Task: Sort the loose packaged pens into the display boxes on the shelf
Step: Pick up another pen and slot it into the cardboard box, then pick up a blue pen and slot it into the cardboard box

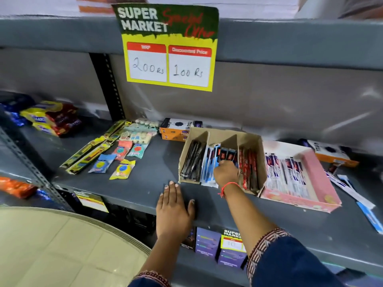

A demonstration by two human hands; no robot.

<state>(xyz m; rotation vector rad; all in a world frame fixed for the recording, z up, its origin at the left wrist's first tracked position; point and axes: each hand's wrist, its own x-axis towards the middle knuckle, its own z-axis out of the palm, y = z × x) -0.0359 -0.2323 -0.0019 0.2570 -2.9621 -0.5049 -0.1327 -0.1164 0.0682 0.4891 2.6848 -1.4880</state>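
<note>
A brown cardboard display box [251,139] with three compartments sits on the grey shelf [145,183]: black pen packs on the left, blue packs in the middle, red packs on the right. My right hand [226,172] reaches into the middle compartment, fingers closed on blue packaged pens [224,156]. Flat on the shelf's front edge rests my left hand [174,206], holding nothing. To the right stands a pink display box [323,183] with white pen packs. Loose blue-and-white packaged pens [352,191] lie on the shelf right of it.
Yellow-green long packs [91,150] and small eraser packets [124,160] lie at the left of the shelf. Orange-black boxes [178,129] stand behind the brown box, another [331,152] at far right. A price sign [170,48] hangs above. Purple boxes [207,243] sit on the lower shelf.
</note>
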